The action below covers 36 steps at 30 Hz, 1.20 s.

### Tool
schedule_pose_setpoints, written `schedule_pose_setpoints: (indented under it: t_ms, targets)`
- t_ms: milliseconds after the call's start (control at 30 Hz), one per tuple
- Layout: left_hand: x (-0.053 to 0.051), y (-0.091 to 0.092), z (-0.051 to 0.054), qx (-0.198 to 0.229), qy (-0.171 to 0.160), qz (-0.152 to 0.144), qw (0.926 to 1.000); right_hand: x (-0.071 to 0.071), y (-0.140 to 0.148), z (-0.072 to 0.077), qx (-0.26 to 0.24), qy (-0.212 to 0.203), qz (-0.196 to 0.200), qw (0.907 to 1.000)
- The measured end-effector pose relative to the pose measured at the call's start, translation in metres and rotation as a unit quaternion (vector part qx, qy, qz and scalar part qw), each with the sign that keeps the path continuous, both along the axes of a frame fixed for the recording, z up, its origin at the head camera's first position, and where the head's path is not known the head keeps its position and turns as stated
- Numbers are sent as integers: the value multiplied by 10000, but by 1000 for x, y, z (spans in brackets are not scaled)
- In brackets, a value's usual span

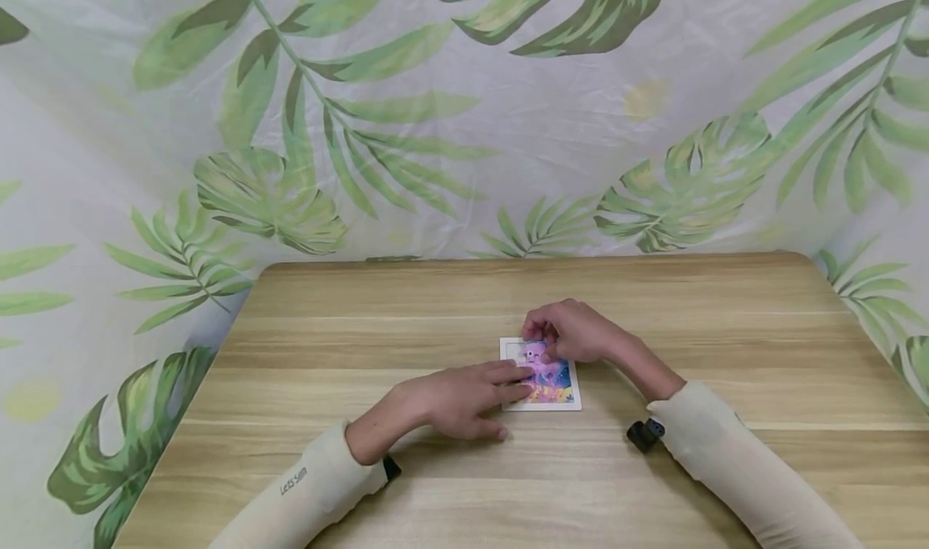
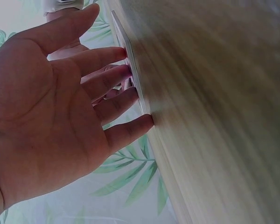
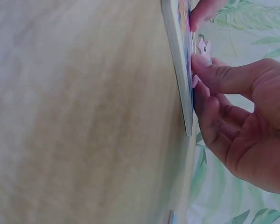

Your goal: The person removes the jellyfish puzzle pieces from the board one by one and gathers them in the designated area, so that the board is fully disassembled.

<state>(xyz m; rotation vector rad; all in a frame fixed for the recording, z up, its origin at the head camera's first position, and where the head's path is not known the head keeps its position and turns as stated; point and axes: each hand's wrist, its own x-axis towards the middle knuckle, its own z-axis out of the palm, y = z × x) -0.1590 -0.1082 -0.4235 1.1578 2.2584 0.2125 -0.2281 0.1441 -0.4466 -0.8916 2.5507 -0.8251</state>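
Note:
A small flat picture board point(image 1: 540, 406) with a white border and a pink, blue and yellow picture lies on the wooden table. My left hand point(image 1: 464, 396) reaches over its left side with fingers spread and nearly straight. In the left wrist view, several fingertips touch the board, and the little finger meets the table. Over the board's upper right, my right hand point(image 1: 578, 331) pinches a thin pink puzzle piece point(image 3: 204, 49) with a dark eye mark between thumb and fingers. That piece stands raised from the board in the right wrist view; its lower part is hidden by the thumb.
The wooden table point(image 1: 327, 315) runs around the board on all sides. Behind it hangs a pale leaf-print cloth point(image 1: 406, 170). A black device point(image 1: 644, 434) sits at the right wrist. A small pale edge point(image 3: 172, 217) shows low in the right wrist view.

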Motion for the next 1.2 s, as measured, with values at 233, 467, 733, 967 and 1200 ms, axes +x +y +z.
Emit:
schedule_pose_setpoints:
  t_ms: [233, 467, 733, 967, 1200]
  targets:
    - [0, 0, -1, -16, -23, 20, 10000, 0, -1, 2, -24, 19, 139, 9999]
    - [3, 0, -2, -43, -71, 47, 10000, 0, -1, 1, -83, -175, 242, 9995]
    - [3, 1, -1, -55, -52, 20, 10000, -2, 8, -2, -385, -340, 246, 9984]
    - [1, 0, 2, -22, -9, -47, 10000, -6, 11, 3, -521, -459, 304, 9971]
    - [1, -1, 2, 6, -4, -33, 10000, -6, 10, 5, -577, -473, 275, 9968]
